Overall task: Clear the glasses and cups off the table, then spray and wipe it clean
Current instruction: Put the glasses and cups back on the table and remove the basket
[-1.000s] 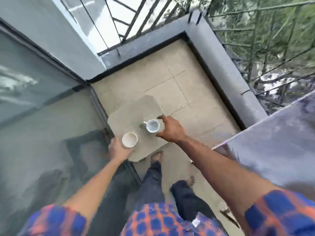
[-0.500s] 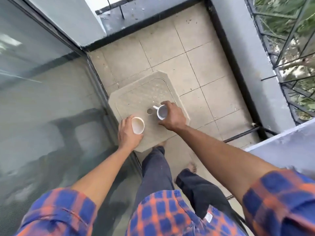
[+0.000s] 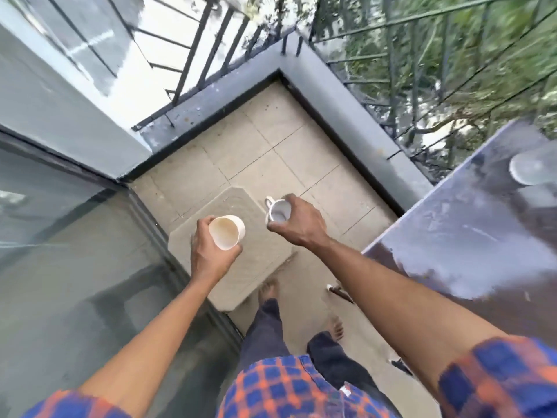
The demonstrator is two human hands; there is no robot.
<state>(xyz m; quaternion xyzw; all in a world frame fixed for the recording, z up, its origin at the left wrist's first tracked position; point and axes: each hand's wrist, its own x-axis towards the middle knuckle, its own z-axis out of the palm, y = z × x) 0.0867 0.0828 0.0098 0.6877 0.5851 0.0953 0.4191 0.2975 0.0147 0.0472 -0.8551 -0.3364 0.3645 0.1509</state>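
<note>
A small beige table [image 3: 265, 267] stands low on the tiled balcony floor below me. My left hand [image 3: 211, 254] grips a cream cup [image 3: 226, 232] with no handle, lifted above the table's left side. My right hand [image 3: 298, 224] grips a white mug [image 3: 278, 210] with its handle pointing away to the left, lifted over the table's far right corner. Both cups look empty, the cream one stained inside.
A glass door [image 3: 60, 236] runs along the left. A grey parapet [image 3: 355, 116] with a black railing [image 3: 422, 40] bounds the balcony far and right. A dark glossy surface [image 3: 467, 230] with a round pale object [image 3: 530, 168] juts in at right. My bare feet stand by the table.
Both hands have lifted their cups off the table and risen toward the camera. The view has swung up, bringing the railing and trees into sight.
</note>
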